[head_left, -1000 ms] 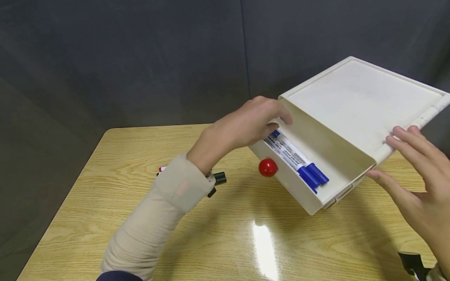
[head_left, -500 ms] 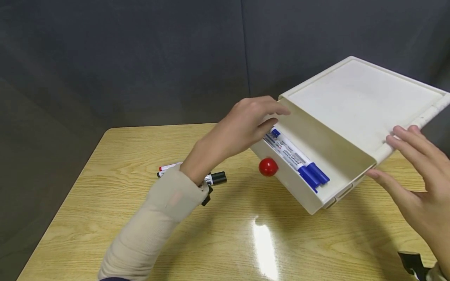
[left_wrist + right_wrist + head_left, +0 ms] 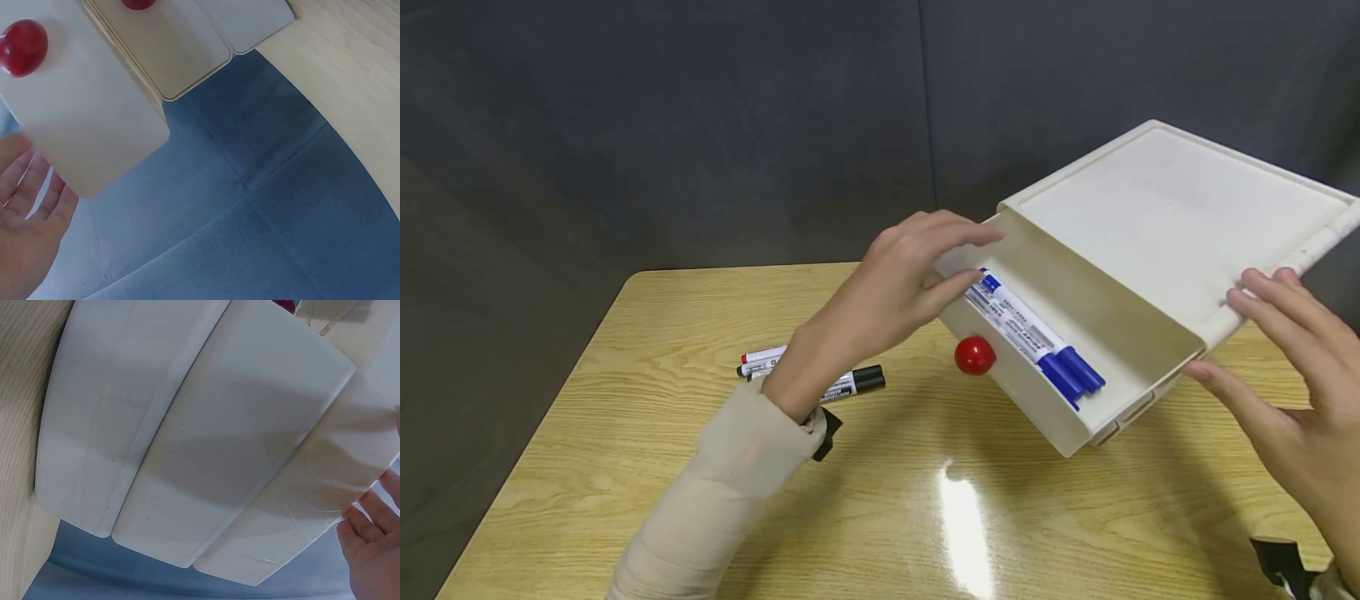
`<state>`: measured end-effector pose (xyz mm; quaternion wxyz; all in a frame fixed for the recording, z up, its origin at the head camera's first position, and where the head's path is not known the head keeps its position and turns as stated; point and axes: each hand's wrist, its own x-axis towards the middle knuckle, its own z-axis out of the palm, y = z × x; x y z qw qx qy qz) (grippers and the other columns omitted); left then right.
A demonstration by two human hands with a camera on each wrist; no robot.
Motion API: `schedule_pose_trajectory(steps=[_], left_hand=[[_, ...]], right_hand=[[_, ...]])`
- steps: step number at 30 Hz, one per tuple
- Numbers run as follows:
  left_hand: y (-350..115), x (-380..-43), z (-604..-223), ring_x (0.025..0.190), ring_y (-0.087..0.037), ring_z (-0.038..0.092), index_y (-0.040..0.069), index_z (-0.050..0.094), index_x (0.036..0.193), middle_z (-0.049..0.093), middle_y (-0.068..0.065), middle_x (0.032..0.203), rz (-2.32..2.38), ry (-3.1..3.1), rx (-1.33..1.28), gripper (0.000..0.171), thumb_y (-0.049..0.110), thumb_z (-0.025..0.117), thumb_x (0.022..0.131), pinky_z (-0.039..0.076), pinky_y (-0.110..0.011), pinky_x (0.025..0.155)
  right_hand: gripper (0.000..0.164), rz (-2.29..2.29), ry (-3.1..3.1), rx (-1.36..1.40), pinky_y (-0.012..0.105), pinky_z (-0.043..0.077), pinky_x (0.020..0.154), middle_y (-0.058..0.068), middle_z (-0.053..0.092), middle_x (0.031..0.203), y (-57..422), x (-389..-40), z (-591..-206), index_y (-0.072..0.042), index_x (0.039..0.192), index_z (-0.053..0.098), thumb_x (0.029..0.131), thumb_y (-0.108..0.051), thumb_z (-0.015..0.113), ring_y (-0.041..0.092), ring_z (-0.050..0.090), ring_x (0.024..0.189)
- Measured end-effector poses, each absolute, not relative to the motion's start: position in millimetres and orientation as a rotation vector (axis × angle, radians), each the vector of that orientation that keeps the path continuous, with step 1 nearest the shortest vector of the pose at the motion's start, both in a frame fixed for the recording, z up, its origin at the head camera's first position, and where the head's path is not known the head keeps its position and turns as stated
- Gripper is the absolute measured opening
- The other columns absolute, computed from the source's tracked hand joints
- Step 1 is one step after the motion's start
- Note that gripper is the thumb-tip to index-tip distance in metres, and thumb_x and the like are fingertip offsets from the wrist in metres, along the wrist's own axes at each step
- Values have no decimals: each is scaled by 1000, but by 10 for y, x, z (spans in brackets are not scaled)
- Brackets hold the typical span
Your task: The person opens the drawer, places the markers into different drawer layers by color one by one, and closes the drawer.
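Observation:
A white drawer unit (image 3: 1187, 217) stands on the right, its top drawer (image 3: 1037, 412) pulled out, with a red round knob (image 3: 975, 356) on the front. Inside the drawer lie blue-capped whiteboard markers (image 3: 1022, 321), side by side along the front wall. My left hand (image 3: 887, 287) hovers over the drawer's far-left end, thumb and fingers apart and holding nothing; its thumb tip appears close to the markers' ends. My right hand (image 3: 1300, 358) touches the unit's near-right edge with extended fingers. In the right wrist view, its fingertips (image 3: 369, 515) meet the unit's side.
More whiteboard markers, including a black-capped marker (image 3: 857, 382) and a red-ended one (image 3: 760, 355), lie on the wooden table (image 3: 647, 433), partly behind my left wrist. Below the open drawer is another drawer (image 3: 175, 50). A dark curtain (image 3: 737, 133) hangs behind the table.
My left hand has drawn back leftward from the drawer, its thumb and fingers spreading wider. More of the markers on the table has come into view. The right hand and drawer unit stay put.

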<state>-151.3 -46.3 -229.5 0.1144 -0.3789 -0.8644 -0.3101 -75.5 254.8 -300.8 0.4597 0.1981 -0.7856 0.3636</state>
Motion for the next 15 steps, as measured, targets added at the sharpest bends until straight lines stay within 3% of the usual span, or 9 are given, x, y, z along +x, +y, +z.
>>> schedule_pose_trajectory(steps=[8,15], left_hand=[[-576,-1410,-2371,119,-18,59,5,65,130,67,-8,127,-982,-2447,-1058,40,10,72,90,46,-24,106],[-648,-1316,-2471,111,-18,63,3,66,126,67,-9,123,-1087,-2385,-989,39,9,74,89,50,-25,101]], right_hand=[[81,888,-1938,484,32,36,119,15,65,130,2556,-751,-3014,17,111,65,85,-61,64,10,52,135],[81,892,-1920,484,33,36,119,17,65,130,2550,-742,-3009,17,110,65,85,-60,64,11,52,134]])
